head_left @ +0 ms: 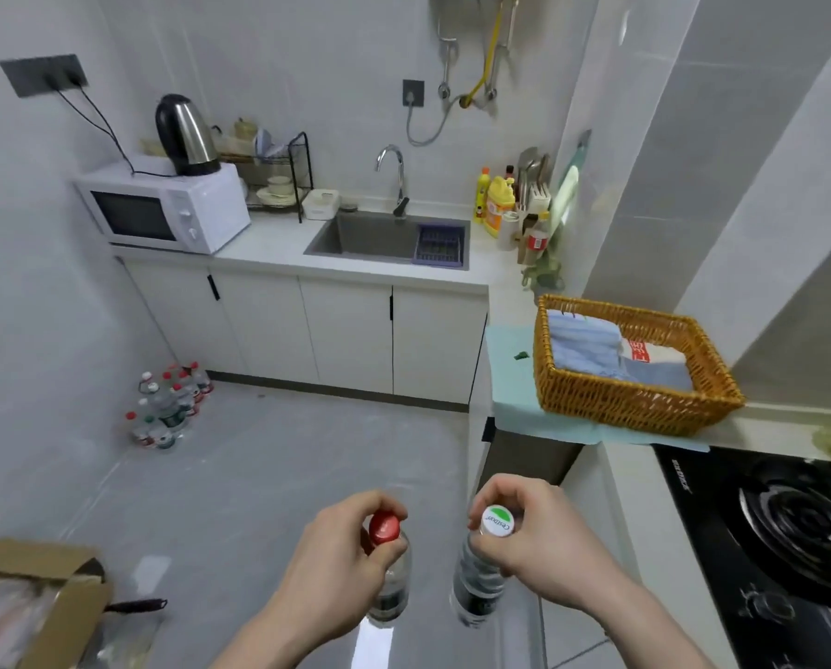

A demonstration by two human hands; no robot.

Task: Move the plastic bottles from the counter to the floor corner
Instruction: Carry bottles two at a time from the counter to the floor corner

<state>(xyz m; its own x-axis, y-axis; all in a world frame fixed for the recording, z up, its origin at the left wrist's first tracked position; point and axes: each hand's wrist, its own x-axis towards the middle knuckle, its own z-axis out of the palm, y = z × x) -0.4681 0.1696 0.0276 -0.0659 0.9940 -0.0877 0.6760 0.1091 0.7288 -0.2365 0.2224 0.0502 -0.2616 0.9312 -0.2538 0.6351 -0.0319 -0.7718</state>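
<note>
The left hand (336,538) pinches the red-capped bottle (390,572) by its neck. The right hand (534,533) pinches the white-capped bottle (481,577) likewise; both bottles hang below the fingers.

Both forearms reach in from 6 o'clock, bare, side by side. Left hand (341,538) at 7 o'clock, fingers curled, pinching red-capped bottle (390,579) by neck. Right hand (539,533) at 5 o'clock, fingertips gripping white-capped bottle (481,584) beneath cap.

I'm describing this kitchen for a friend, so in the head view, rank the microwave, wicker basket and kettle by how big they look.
1. Wicker basket, though it's nearer the camera, so unsure against the microwave
2. Microwave
3. Kettle
</note>
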